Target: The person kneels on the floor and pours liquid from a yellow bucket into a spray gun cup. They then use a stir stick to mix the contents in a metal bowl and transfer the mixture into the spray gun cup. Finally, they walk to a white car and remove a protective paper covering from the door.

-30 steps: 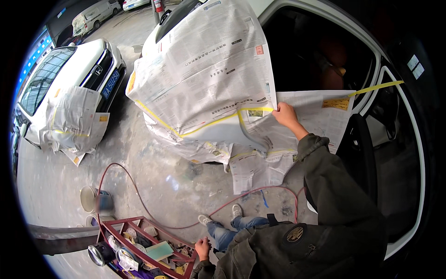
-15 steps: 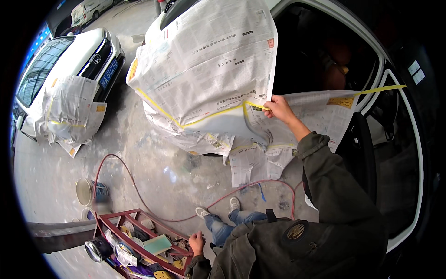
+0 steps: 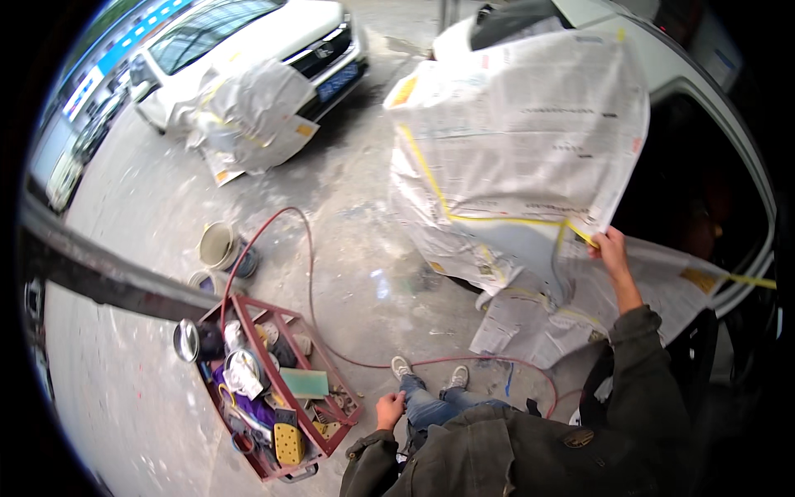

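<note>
On the right, my right hand (image 3: 611, 250) pinches the yellow masking tape (image 3: 585, 237) at the lower corner of a large newspaper sheet (image 3: 546, 124). The sheet covers the front of a white car. A bare grey panel (image 3: 526, 243) shows below the yellow tape line, with more masking newspaper (image 3: 513, 327) under it. Close to my body, my left hand (image 3: 391, 410) hangs with its fingers curled, and nothing shows in it. It is nearest to a red metal cart (image 3: 338, 412).
The cart carries a yellow sanding block (image 3: 288, 444), a pale green sheet (image 3: 304, 383) and cans. Buckets (image 3: 219, 246) stand beyond it. A red hose (image 3: 310, 257) loops across the floor by my feet. Another white car (image 3: 248, 33), partly papered, stands far left. An open car door is at right.
My view has swung left, so the cars, cart and hose sit farther right in the picture. My right hand keeps its pinch at the paper's corner. My left hand stays curled.
</note>
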A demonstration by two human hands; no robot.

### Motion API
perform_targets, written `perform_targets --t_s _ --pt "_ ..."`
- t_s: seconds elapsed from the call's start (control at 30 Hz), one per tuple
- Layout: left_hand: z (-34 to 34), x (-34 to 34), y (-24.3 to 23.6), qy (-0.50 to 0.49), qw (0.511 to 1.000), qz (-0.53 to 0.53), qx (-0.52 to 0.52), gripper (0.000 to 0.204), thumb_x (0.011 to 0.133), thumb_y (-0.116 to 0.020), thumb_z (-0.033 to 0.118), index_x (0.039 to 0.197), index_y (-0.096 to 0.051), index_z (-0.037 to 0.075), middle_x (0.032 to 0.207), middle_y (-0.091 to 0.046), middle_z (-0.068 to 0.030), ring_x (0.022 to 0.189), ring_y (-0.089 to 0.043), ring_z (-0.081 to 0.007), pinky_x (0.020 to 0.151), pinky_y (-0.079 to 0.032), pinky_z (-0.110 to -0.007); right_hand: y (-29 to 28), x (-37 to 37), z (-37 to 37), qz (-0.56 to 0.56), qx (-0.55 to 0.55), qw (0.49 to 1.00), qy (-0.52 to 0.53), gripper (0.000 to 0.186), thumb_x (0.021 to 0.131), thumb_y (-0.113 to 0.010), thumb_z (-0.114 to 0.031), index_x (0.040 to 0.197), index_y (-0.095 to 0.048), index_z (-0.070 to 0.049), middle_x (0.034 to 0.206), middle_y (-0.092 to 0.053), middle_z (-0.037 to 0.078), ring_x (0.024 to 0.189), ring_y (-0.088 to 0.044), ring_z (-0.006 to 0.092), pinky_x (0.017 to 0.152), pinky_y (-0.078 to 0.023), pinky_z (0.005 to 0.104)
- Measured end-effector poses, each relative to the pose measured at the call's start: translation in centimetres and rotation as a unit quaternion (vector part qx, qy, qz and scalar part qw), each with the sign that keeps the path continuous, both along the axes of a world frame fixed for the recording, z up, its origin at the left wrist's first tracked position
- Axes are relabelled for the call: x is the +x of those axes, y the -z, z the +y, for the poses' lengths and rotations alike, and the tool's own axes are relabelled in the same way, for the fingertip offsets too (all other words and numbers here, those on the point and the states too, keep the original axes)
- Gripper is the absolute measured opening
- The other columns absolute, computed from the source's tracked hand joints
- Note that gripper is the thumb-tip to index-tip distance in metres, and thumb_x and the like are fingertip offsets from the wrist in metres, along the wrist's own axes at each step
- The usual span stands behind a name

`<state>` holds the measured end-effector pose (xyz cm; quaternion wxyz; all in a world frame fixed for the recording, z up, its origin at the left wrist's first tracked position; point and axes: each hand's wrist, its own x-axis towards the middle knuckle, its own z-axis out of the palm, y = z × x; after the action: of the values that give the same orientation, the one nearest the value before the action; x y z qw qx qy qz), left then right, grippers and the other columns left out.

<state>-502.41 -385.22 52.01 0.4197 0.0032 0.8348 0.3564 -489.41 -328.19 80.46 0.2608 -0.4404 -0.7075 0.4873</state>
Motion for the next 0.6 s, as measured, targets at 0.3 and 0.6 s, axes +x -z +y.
perform_targets --t_s 0.3,0.6 --pt "-1.7 0.8 1.1 -0.037 0.999 0.021 0.018 0.043 0.087 -0.059 0.043 0.072 -0.067 0.004 0.062 -0.067 -0.0085 0.060 -0.067 -0.0206 0.063 -0.051 -0.034 -2.9 -2.1 -2.1 0.033 -0.017 0.999 -0.008 0.017 0.077 -0.052 -0.009 0.085 -0.061 0.003 0.068 -0.061 0.007 0.050 -0.055 0.0108 0.046 -0.047 0.0236" --pt "-1.8 0.0 1.7 -0.058 0.997 -0.006 0.057 0.039 0.090 -0.061 0.034 0.075 -0.068 -0.001 0.060 -0.064 -0.0083 0.054 -0.062 -0.0141 0.054 -0.050 -0.031 -6.0 -5.5 -5.5 0.027 0.006 0.994 -0.103 0.011 0.076 -0.052 -0.006 0.078 -0.061 0.000 0.063 -0.060 0.005 0.051 -0.056 0.0106 0.047 -0.045 0.0249"
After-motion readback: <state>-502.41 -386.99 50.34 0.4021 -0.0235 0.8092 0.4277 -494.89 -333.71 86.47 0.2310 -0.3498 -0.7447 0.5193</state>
